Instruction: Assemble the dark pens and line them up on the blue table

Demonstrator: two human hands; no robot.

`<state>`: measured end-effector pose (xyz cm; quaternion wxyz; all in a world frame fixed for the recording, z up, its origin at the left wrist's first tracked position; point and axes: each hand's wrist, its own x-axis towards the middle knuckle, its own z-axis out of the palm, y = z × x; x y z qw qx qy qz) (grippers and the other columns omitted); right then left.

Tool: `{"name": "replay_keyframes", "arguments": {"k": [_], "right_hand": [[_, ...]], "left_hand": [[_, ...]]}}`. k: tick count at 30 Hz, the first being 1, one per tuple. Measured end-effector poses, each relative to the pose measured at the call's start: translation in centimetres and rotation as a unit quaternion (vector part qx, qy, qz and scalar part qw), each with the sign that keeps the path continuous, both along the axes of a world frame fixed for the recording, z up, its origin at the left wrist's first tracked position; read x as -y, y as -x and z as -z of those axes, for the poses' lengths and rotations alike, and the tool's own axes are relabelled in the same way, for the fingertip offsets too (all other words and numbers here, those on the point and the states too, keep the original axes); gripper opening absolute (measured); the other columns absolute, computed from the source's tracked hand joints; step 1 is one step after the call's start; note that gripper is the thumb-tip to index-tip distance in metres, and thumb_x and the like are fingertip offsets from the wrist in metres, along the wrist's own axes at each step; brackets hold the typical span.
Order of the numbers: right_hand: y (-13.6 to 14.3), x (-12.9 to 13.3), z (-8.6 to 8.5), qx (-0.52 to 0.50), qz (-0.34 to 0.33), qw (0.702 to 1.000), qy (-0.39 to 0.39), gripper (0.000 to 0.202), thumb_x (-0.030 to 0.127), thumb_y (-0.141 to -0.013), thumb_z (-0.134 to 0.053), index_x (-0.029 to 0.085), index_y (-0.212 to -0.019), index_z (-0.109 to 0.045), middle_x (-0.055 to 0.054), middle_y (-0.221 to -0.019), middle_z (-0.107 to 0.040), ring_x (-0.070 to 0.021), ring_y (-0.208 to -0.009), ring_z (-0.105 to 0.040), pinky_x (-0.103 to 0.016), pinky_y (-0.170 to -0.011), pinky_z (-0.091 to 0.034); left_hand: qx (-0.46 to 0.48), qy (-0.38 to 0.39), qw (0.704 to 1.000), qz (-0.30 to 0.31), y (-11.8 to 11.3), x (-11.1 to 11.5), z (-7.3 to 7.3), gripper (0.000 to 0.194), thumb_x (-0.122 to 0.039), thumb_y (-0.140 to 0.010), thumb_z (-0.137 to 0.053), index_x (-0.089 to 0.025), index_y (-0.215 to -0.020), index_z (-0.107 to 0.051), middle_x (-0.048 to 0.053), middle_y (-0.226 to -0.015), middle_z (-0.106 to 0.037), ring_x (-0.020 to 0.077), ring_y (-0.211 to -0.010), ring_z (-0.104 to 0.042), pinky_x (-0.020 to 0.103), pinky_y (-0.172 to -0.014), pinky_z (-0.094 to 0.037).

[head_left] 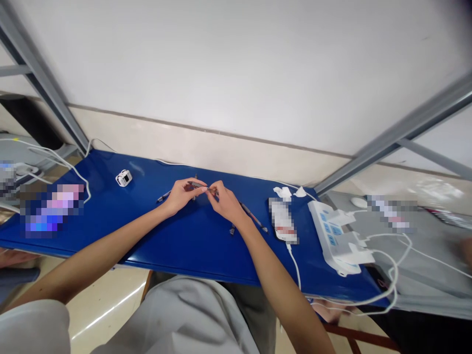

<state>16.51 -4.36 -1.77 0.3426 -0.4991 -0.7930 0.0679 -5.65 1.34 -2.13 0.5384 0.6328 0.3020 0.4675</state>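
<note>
Above the middle of the blue table (191, 246), my left hand (180, 197) and my right hand (224, 200) meet at the fingertips. Between them is a slim dark pen (196, 185), pinched by both hands; its finer parts are too small to make out. Behind my left wrist, the end of another dark pen (161, 198) pokes out. A pen with a clear tip (254, 217) lies beside my right forearm, partly covered by it. Close to that forearm rests a small dark piece (232, 229), perhaps a pen end.
A small white device (124, 178) stands at the back left. Blurred-out phones lie at the left (55, 209) and right (282, 220), the right one cabled. Crumpled tissue (283, 192) lies behind it. A white power strip (326, 231) with plugs and loose cables occupies the right end.
</note>
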Motion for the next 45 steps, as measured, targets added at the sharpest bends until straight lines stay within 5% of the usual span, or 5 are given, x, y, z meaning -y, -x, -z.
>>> {"name": "replay_keyframes", "arguments": {"k": [7,13,28,37,45], "right_hand": [[0.1,0.0,-0.3,0.019,-0.029,0.999,-0.007,0.03,0.043,-0.123,-0.039,0.027,-0.127,-0.064,-0.012,-0.124,-0.076,-0.0268,-0.104,-0.074,-0.038,-0.091,-0.056],[0.2,-0.2,0.1,-0.034,-0.016,0.999,0.021,0.025,0.049,-0.12,-0.05,0.025,-0.121,-0.06,-0.009,-0.108,-0.077,-0.0265,-0.094,-0.075,-0.035,-0.08,-0.055],[-0.1,-0.6,0.6,-0.017,-0.008,0.999,-0.032,0.029,0.045,-0.122,-0.048,0.025,-0.13,-0.067,-0.012,-0.123,-0.078,-0.0265,-0.104,-0.076,-0.036,-0.09,-0.055],[-0.4,-0.6,0.3,0.02,0.003,0.999,-0.037,0.036,0.044,-0.123,-0.041,0.026,-0.133,-0.071,-0.012,-0.125,-0.077,-0.0259,-0.105,-0.075,-0.036,-0.087,-0.055],[-0.5,-0.6,0.3,0.026,0.0,0.999,-0.026,0.029,0.045,-0.121,-0.05,0.026,-0.128,-0.07,-0.01,-0.124,-0.077,-0.0248,-0.099,-0.075,-0.035,-0.084,-0.055]], "left_hand": [[0.008,0.002,1.0,0.006,0.0,-0.1,0.0,0.041,-0.056,-0.083,-0.097,-0.022,-0.105,-0.091,0.009,-0.094,-0.084,0.0196,-0.075,-0.07,0.032,-0.067,-0.055],[0.008,0.003,1.0,0.01,0.0,-0.3,0.1,0.041,-0.056,-0.083,-0.097,-0.023,-0.108,-0.091,0.009,-0.095,-0.085,0.0199,-0.076,-0.072,0.032,-0.067,-0.055],[0.033,0.033,0.999,0.011,0.2,-0.5,-0.2,0.059,-0.054,-0.079,-0.1,-0.02,-0.123,-0.081,0.006,-0.097,-0.081,0.0163,-0.076,-0.07,0.028,-0.065,-0.06],[0.006,0.006,1.0,0.006,0.5,-1.0,0.0,0.046,-0.057,-0.086,-0.094,-0.019,-0.11,-0.086,0.006,-0.089,-0.08,0.0153,-0.069,-0.068,0.028,-0.063,-0.058],[-0.092,-0.158,0.983,-0.003,1.1,-2.0,0.5,0.038,-0.055,-0.095,-0.086,-0.021,-0.112,-0.088,0.01,-0.107,-0.085,0.021,-0.085,-0.075,0.035,-0.078,-0.062]]}}
